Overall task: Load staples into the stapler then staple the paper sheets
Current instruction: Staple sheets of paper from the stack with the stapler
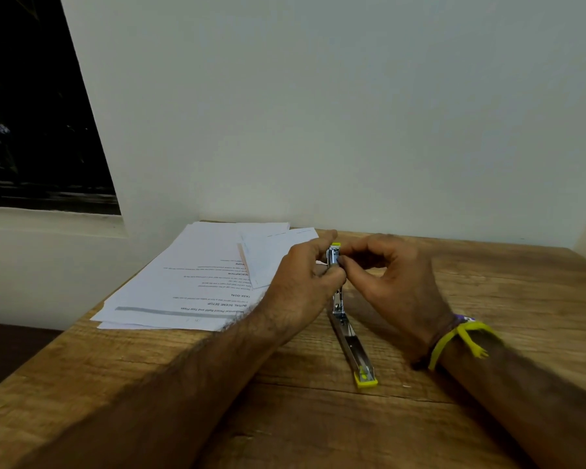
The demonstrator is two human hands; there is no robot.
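Stapler base: lies flat on the wooden table, yellow tip nearest the camera, metal channel facing up. Judged: swung open so the staple track is exposed for loading.

Right wrist: yellow band and a darker thread beside it; wrist looks to rest on or just above the table, right of the base. Likely braced for fine work.

Stapler top arm: hinged up and away from the base, yellow end cap at its far tip, held between both hands.

Left hand: fingers curled round the raised arm from the left, thumb near the metal body. Judged: steadies the arm so it cannot snap down.

Right hand: thumb and forefinger pinched at the arm's right side. Whether a staple strip sits in the pinch cannot be told; too small and blurred.

Step in hand: loading, judged not finished, since the stapler is still open.

Paper sheets: loose printed stack to the left, touching the left hand's far side, reaching back to the wall. Unstapled as far as shows; kept close for the next step.

Risk: the sprung arm slipping from the grip.
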